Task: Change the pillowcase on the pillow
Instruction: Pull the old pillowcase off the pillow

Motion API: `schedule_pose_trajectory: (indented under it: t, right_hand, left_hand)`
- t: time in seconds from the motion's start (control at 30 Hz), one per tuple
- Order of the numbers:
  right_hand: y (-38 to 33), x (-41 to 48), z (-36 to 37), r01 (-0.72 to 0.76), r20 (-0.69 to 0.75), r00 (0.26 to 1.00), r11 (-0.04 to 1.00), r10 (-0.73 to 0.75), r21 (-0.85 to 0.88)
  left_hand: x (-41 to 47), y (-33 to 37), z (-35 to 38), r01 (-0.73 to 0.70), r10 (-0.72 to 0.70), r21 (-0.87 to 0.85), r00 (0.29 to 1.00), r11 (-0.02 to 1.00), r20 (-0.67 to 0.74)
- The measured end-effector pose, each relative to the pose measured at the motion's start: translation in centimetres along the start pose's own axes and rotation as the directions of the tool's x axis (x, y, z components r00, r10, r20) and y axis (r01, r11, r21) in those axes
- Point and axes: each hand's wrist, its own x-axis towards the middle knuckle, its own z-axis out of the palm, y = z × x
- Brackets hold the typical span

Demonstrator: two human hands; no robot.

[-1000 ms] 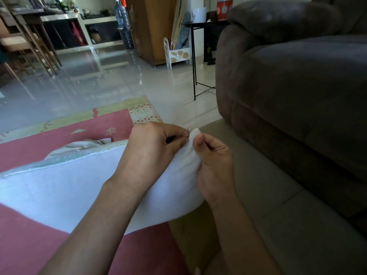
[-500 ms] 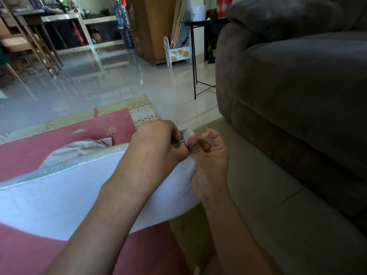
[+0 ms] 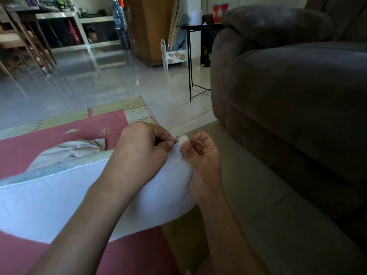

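Both my hands are down on the far right corner of the white pillow (image 3: 59, 199), which lies across the red rug (image 3: 59, 132) and runs away to the left of my left forearm. My left hand (image 3: 139, 153) comes over the top of the pillow, fingers curled in, thumb and fingertips pinched tight on the fabric right at the corner. There is something tiny and dark in that pinch, too small for me to tell what it is. My right hand (image 3: 202, 161) meets it from the other side. The thumb presses the corner fabric against my curled fingers, and a little white tip of the corner (image 3: 183, 138) pokes up just above the thumb. The forefinger arches up, off the cloth. The two hands are almost touching, knuckle to thumb.

A pale green patterned edge (image 3: 59, 169) runs along the top of the pillow, out to the left of my left wrist. Just beyond it, past my left hand, a crumpled beige cloth (image 3: 73, 151) lies on the rug.

To the right of my right hand stands a big grey-brown sofa (image 3: 288, 96). Far ahead of my hands, across the shiny tiled floor (image 3: 89, 86), I see a thin-legged black side table (image 3: 198, 26) and a white magazine rack (image 3: 174, 54) beside it.
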Motion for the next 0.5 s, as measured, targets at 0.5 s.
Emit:
schedule_pose_trajectory:
  t: [0.5]
  right_hand:
    - [2.2, 0.6, -0.1, 0.111, -0.046, 0.992, 0.986, -0.117, -0.123]
  left_hand:
    - [-0.7, 0.0, -0.9, -0.001, -0.005, 0.09, 0.997, 0.996, 0.071]
